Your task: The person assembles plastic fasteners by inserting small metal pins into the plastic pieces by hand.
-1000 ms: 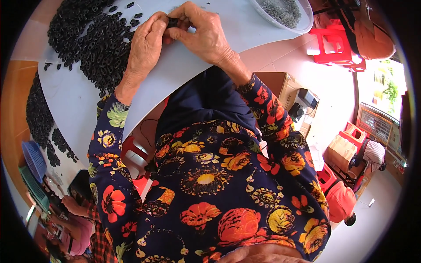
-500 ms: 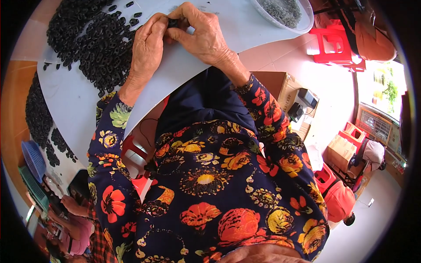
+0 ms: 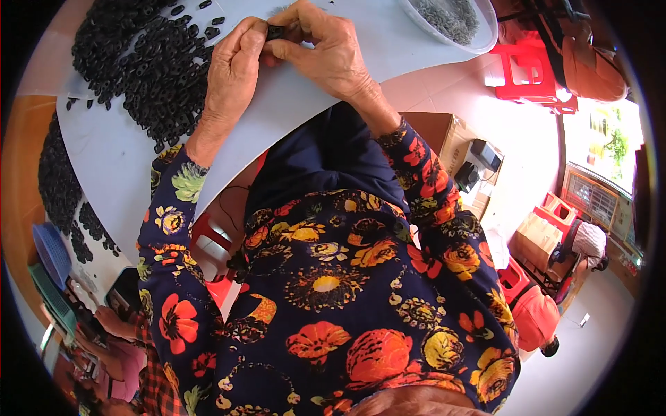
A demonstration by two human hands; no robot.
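A small black plastic piece (image 3: 275, 32) sits pinched between my two hands above the pale table (image 3: 374, 59). My left hand (image 3: 234, 66) has its thumb and fingers closed at the piece's left side. From the right, my right hand (image 3: 326, 52) holds the same piece between thumb and bent fingers. Left of my hands lies a large heap of similar black pieces with holes (image 3: 163, 83), a few of them scattered near its edge. At the far right of the table stands a round translucent basin (image 3: 491, 31) with many small grey metallic-looking parts (image 3: 447, 19).
Another black heap (image 3: 59, 180) lies to the left, with a blue basket (image 3: 52, 255) and a green basket (image 3: 52, 298) beyond. An open cardboard box (image 3: 433, 132) and red stools (image 3: 520, 73) stand at right. Other people sit at lower left and on the right.
My right hand has shifted slightly up and to the right, its fingers opening a little so that more of the black piece shows. The left hand stays almost in place.
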